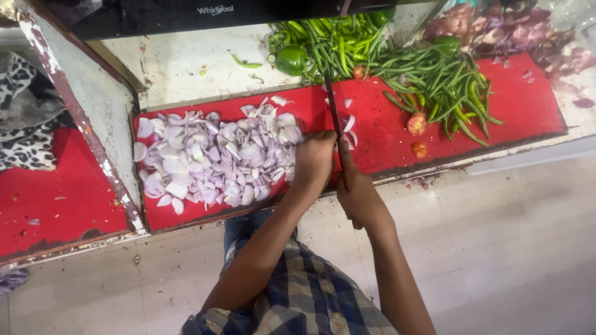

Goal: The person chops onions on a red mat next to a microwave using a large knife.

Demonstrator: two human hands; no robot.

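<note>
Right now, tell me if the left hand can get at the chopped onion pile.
Probably yes: the left hand rests at the right edge of the chopped onion pile on the red board, nothing between them.

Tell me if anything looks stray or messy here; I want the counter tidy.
Yes. One green chilli lies alone on the pale counter, apart from the chilli heap. Onion skins spill off the red board.
</note>
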